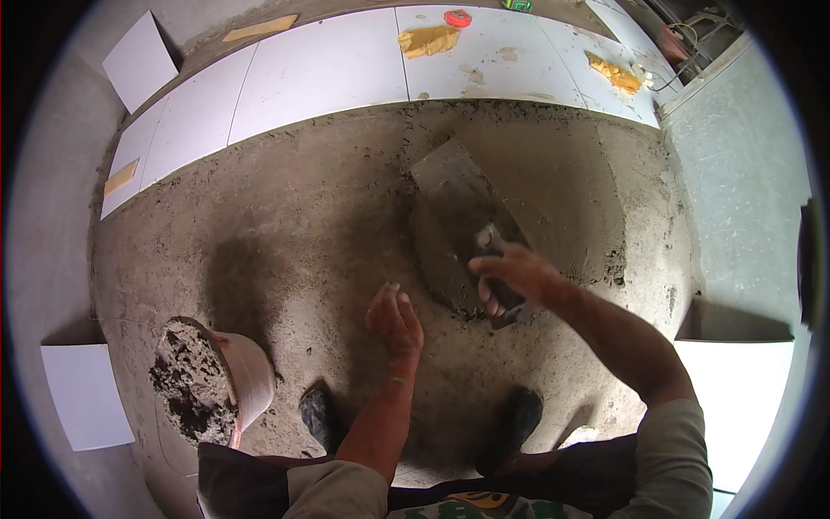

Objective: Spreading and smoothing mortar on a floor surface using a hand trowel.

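Observation:
My right hand (513, 277) is closed round the handle of a long rectangular trowel (462, 195). The trowel's blade lies slantwise over a smooth patch of wet mortar (562, 190) on the floor, its far end pointing up and to the left. In front of me, to the left of the trowel, hovers my left hand (395, 320). Its fingers are loosely curled together, with nothing visible in them. A bucket (251, 381) heaped with grey mortar (192, 381) is tipped on its side at lower left.
Large white tiles (320, 73) form a row along the far side. On them lie crumpled brown paper (428, 41), yellowish scraps (614, 73) and a red tape measure (457, 18). Loose tiles lean at the left wall (86, 398) and right wall (739, 406). My dark boots (322, 417) stand on rough floor.

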`<act>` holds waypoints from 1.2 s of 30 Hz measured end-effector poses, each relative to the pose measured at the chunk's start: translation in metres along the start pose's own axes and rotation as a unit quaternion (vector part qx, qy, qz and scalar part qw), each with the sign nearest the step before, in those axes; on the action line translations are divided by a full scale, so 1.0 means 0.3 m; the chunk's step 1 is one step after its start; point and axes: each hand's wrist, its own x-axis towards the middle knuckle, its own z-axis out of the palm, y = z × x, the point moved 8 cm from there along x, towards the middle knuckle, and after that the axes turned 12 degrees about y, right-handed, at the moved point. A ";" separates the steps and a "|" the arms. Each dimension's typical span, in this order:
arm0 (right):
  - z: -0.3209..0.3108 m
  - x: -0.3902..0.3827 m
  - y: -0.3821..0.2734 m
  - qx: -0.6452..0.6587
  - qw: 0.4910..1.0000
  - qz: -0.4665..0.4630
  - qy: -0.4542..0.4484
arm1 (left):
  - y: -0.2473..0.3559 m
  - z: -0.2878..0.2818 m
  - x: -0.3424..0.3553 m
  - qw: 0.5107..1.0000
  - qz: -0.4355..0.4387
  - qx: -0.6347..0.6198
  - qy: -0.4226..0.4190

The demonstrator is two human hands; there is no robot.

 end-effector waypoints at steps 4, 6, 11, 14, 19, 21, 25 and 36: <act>0.279 -0.002 0.161 -0.076 0.996 0.039 0.014 | -0.183 -0.029 0.190 0.971 -0.175 -0.132 0.098; 0.405 0.043 0.263 -0.259 0.960 -0.052 0.096 | -0.235 -0.068 0.297 0.961 -0.191 -0.143 0.137; 0.479 0.149 0.320 -0.271 0.935 -0.042 0.226 | -0.269 -0.140 0.388 0.903 -0.296 -0.237 0.203; 0.484 0.273 0.216 -0.205 0.952 -0.058 0.220 | -0.362 -0.146 0.350 0.899 -0.315 -0.236 0.194; 0.438 0.489 0.018 -0.215 0.916 -0.127 0.314 | -0.370 -0.126 0.345 0.897 -0.321 -0.239 0.186; 0.423 0.565 -0.056 -0.228 0.910 -0.129 0.321 | -0.379 -0.107 0.363 0.895 -0.331 -0.247 0.171; 0.432 0.588 -0.027 -0.173 0.943 -0.068 0.275 | -0.396 -0.067 0.361 0.898 -0.324 -0.258 0.150; 0.554 0.046 0.448 -0.242 0.913 -0.067 0.321 | -0.288 -0.162 0.453 0.859 -0.310 -0.337 0.226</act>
